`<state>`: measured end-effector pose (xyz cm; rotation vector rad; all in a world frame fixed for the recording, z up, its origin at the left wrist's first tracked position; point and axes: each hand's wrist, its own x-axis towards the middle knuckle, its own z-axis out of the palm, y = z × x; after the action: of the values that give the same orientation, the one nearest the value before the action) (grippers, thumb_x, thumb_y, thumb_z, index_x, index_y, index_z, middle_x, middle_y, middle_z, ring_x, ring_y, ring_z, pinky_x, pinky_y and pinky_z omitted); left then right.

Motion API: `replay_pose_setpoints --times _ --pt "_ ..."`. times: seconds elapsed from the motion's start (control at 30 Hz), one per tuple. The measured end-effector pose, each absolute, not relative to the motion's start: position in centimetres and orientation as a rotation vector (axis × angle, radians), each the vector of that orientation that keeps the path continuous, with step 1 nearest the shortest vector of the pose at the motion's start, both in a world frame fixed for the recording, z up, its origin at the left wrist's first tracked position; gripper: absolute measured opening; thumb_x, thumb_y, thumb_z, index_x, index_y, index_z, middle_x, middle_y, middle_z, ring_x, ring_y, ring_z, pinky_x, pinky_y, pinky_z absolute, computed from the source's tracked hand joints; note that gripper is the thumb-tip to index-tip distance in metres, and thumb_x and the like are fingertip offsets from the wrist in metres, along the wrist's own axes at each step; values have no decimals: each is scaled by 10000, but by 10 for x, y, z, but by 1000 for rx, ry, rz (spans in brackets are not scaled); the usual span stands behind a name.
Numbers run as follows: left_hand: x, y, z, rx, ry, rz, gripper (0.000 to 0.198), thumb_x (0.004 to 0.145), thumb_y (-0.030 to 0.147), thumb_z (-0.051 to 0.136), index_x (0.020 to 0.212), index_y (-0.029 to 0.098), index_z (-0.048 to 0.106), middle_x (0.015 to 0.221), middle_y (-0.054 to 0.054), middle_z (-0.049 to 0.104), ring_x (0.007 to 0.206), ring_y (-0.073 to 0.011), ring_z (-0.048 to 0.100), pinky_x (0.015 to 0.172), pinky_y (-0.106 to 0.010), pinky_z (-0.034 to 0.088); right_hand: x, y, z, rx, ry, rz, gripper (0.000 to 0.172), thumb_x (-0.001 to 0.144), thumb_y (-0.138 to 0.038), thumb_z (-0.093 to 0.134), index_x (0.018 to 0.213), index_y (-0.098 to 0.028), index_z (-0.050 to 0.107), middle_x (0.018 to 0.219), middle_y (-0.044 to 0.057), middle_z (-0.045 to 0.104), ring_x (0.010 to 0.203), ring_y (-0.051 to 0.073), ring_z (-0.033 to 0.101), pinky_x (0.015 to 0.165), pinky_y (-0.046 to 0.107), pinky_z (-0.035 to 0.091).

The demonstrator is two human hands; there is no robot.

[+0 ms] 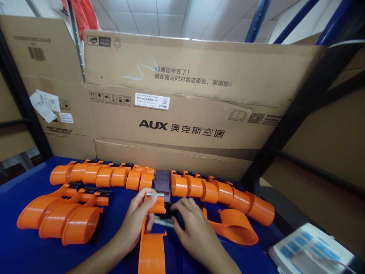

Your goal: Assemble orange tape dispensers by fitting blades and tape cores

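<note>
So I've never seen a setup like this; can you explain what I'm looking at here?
There's no machine: a person works with two bare hands. The single picture comes from a camera worn on the head, looking forward and down. The left hand holds an orange piece with a toothed strip near its top. The right hand is beside a dark item; its grip is unclear. On the blue surface, similar orange pieces lie left and right of a phone-like screen. Printed cardboard stands behind.
</note>
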<state>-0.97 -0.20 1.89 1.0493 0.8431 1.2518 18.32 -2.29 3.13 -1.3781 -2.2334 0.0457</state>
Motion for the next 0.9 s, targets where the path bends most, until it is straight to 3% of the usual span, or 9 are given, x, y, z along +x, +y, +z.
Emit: replay_pose_setpoints --times 0.27,0.43,0.63,0.9 --pt "-9 -1 16 1117 827 1211 368 873 561 641 968 208 599 600 57 567 332 -58 423 340 -167 289 184 -22 30 -1407 -2238 38 195 856 -137 627 1015 -248 651 1086 99 609 1023 311 591 838 476 556" --pt "-8 -1 13 1161 840 1158 361 887 547 641 1019 217 580 607 66 564 327 -54 427 341 -158 275 183 -22 36 -1347 -2123 189 88 928 -196 590 980 -245 642 1071 91 624 1046 306 590 837 466 539" --pt "-6 -5 9 1211 771 1086 399 914 531 626 1144 227 508 505 110 492 306 -69 417 336 -141 266 178 -26 47 -1139 -1922 452 149 1026 -284 514 1094 -256 644 1057 51 664 1027 230 618 926 393 496" --pt "-5 -7 8 1269 727 1056 342 924 519 615 1078 231 512 453 126 450 307 -75 414 340 -134 273 171 -24 45 -1136 -1798 576 147 985 -344 601 929 -236 685 919 28 686 884 216 625 828 331 477"
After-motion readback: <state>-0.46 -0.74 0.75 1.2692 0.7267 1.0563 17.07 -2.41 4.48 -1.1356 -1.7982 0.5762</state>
